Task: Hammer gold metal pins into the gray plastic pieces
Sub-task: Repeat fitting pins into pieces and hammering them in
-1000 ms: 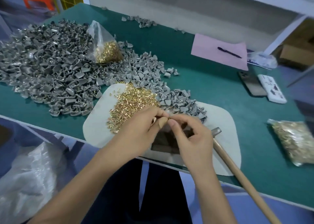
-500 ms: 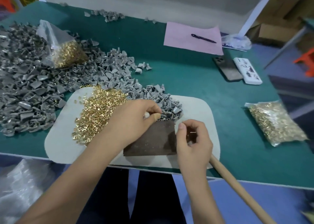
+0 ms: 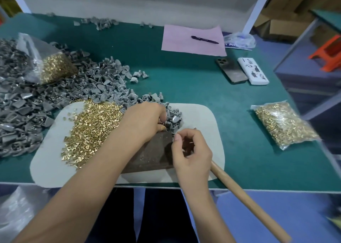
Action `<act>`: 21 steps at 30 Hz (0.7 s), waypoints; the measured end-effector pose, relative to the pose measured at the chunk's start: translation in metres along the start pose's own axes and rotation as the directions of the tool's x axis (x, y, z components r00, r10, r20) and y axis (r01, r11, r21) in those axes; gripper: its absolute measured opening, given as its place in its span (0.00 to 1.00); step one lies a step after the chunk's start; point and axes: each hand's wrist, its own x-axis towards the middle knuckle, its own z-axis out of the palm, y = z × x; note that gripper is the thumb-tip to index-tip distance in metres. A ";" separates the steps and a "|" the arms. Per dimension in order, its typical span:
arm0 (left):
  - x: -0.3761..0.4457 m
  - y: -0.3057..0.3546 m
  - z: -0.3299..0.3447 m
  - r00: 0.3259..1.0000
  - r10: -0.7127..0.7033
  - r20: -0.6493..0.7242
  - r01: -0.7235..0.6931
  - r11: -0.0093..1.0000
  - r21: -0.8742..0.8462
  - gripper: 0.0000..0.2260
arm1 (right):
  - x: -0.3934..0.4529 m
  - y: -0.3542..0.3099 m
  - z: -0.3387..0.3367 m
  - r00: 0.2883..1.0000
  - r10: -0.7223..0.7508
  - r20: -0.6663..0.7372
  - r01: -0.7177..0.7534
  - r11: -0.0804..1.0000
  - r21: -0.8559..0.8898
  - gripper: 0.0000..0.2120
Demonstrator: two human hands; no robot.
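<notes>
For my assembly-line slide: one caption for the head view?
Left hand picks among gray plastic pieces beside loose gold pins; right hand holds pins over a dark block.

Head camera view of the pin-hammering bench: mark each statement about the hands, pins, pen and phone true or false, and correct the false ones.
1. The loose gold pins lie on the pale mat. True.
2. The pen rests on the phone. False: it rests on the pink sheet; the phone lies apart on the green table.
3. The left hand reaches into the gray plastic pieces above the dark block. True.
4. The right hand grips the wooden handle. False: the handle runs out from under it; the fingers are curled above the block, apparently on small pins.
5. A sealed bag of pins lies right of the mat. True.
</notes>
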 end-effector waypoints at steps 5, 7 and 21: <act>0.001 -0.005 0.002 0.998 0.014 0.063 -0.004 0.986 -0.165 0.08 | 0.000 0.001 0.001 1.000 -0.014 -0.002 0.014 1.000 -0.018 0.01; -0.002 -0.006 0.004 0.998 0.014 0.056 -0.003 0.980 -0.197 0.06 | 0.000 0.002 0.001 1.000 -0.017 -0.006 0.017 0.999 -0.028 0.01; -0.088 -0.025 0.000 0.985 -0.054 -0.163 -0.043 0.842 -0.538 0.08 | 0.000 0.004 0.003 0.997 -0.071 0.012 0.072 0.995 -0.068 0.01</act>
